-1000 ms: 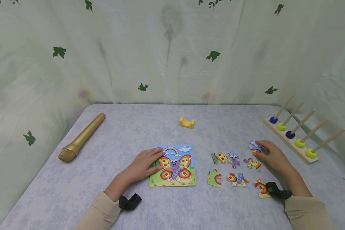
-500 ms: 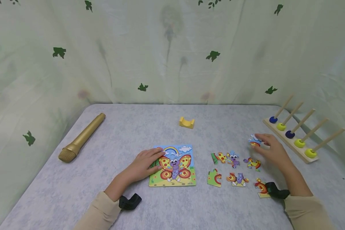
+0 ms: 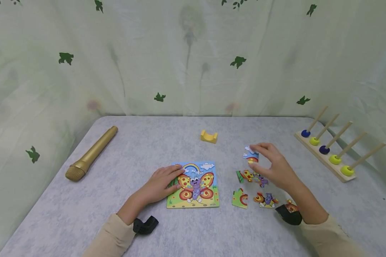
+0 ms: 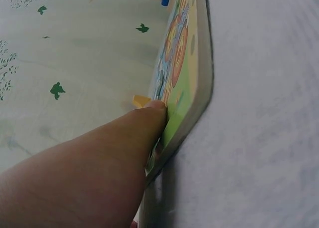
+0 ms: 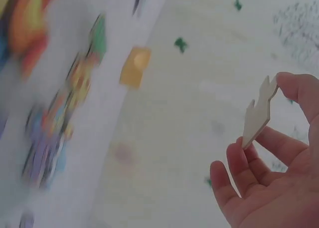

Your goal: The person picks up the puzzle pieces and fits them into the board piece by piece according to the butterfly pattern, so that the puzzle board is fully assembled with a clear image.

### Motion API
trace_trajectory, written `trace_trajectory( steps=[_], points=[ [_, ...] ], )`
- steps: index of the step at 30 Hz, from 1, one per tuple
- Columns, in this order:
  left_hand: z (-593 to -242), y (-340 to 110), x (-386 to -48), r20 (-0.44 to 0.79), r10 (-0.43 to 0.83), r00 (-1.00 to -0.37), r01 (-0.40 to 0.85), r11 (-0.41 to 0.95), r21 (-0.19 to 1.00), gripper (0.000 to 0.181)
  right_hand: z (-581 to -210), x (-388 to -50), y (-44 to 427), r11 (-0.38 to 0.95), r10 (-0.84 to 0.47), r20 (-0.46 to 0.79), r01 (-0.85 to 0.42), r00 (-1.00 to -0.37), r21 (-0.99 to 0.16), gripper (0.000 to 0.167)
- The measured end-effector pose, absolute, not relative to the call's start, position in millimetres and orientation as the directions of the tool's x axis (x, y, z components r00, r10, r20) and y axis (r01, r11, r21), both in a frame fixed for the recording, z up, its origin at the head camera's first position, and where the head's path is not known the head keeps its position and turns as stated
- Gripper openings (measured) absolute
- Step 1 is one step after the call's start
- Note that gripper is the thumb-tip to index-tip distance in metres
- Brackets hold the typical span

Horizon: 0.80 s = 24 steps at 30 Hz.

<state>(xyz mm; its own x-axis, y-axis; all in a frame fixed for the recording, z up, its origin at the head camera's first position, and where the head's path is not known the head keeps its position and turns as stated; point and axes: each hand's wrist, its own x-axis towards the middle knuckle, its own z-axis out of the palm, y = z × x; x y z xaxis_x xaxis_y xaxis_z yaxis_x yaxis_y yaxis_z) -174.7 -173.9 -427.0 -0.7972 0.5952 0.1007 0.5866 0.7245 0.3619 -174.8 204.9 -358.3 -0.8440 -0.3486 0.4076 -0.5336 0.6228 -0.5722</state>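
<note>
A butterfly picture board [image 3: 196, 192] lies at the middle of the table, and the left hand [image 3: 162, 184] rests on its left side with extended fingers. In the left wrist view the thumb of the left hand [image 4: 114, 148] touches the board [image 4: 184, 98]. Above the loose pieces, the right hand [image 3: 276, 167] pinches a sky-and-rainbow piece [image 3: 251, 155] between thumb and fingers. The right wrist view shows the pale back of this piece [image 5: 258, 117] in the right hand [image 5: 274, 173]. Below it lie a green piece [image 3: 239, 198], a butterfly-body piece [image 3: 266, 200] and several others, some partly covered by the right arm.
A gold microphone [image 3: 91, 153] lies at the left of the table. A yellow curved block [image 3: 209, 137] stands at the back middle. On the right is a wooden peg board [image 3: 321, 157] with blue and yellow beads.
The right hand has lifted the rainbow piece from the right of the loose pieces and moved it leftward, above the upper row. The left hand has stayed on the board.
</note>
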Motion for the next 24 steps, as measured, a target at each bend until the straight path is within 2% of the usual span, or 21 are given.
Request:
trace_trajectory(
  steps=[6,13,19,24],
  points=[
    [-424,-173,-173,0.087,0.591,-0.802,0.579,0.734,0.355,0.053,-363,-175,158,0.522,-0.460,0.378,-0.589,-0.803,-0.617,0.050],
    [-419,-168,-171,0.077,0.563,-0.823,0.554,0.764,0.331,0.053,-384,-183,120,0.543,-0.502,0.219,-0.502,-0.837,-0.673,0.050],
    [-417,-159,-173,0.098,0.522,-0.848,0.527,0.806,0.270,0.049,-404,-194,105,0.631,-0.525,0.100,-0.465,-0.845,-0.621,0.050],
    [-417,-150,-175,0.112,0.484,-0.868,0.496,0.830,0.254,0.043,-415,-203,99,0.677,-0.559,0.109,-0.528,-0.822,-0.512,0.050]
  ],
)
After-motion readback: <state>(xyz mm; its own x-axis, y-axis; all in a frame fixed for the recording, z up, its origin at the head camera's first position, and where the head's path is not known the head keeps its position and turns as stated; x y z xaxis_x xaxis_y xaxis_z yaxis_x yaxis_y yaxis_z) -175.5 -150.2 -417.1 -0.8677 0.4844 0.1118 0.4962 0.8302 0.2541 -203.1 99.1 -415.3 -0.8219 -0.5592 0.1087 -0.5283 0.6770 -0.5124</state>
